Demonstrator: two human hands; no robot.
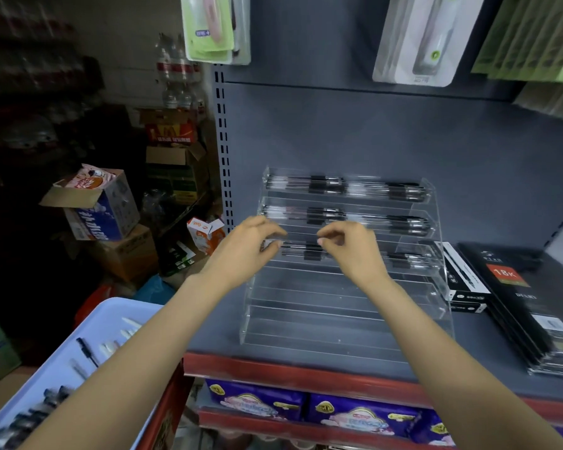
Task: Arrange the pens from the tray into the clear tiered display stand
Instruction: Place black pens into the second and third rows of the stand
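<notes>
The clear tiered display stand (345, 306) sits on a grey shelf. Its top two tiers hold rows of black-and-clear pens (327, 184), and the third tier has pens at left (306, 251) and right (403, 259). My left hand (247, 251) pinches the left end of the third tier's left pens. My right hand (355, 251), fingers curled, pinches the same pens near their black grips. The lower tiers hold nothing. A pale blue tray (111, 316) at bottom left carries several loose pens (30, 417), partly hidden by my left forearm.
Black notebook packs (530, 303) and a pen box (462, 280) stand right of the stand. Blister packs (215, 27) hang above. The shelf has a red front edge (290, 371) with purple packets below. Cardboard boxes (111, 203) pile up at left.
</notes>
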